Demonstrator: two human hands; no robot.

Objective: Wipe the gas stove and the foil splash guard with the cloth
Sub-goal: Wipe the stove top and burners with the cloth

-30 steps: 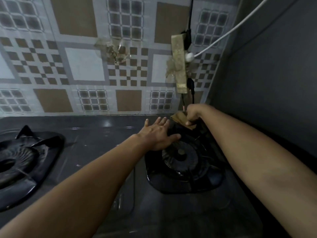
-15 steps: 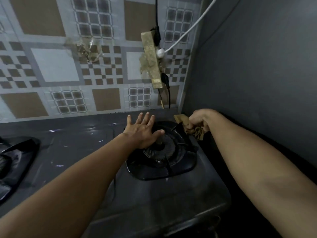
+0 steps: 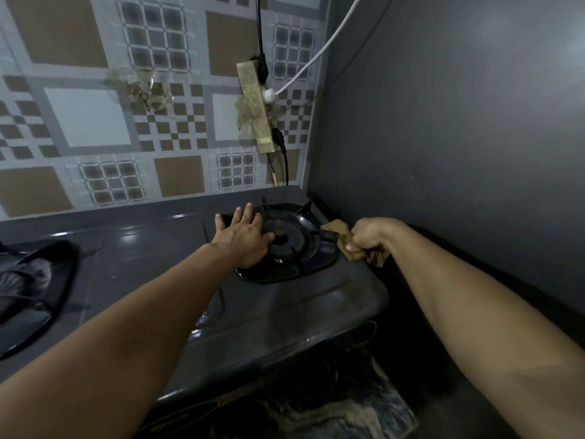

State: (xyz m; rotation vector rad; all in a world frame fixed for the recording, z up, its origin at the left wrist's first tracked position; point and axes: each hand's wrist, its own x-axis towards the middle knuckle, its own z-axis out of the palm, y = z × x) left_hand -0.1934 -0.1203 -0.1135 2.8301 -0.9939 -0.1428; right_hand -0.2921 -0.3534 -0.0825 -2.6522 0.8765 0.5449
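while the left hand point(image 3: 245, 239) rests flat and open-fingered on the burner point(image 3: 286, 240), the right hand point(image 3: 372, 237), fist clenched round the cloth point(image 3: 343, 240), should press firmly along the stove point(image 3: 285, 305) edge.

no legible txt, no labels or brands, no nos. or signs anywhere in view

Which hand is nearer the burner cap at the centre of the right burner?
Left. The left hand lies flat on the grate beside the burner cap; the right hand grips the cloth at the stove's right edge.

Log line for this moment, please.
left hand: flat on right burner | right hand: grips cloth at stove right edge
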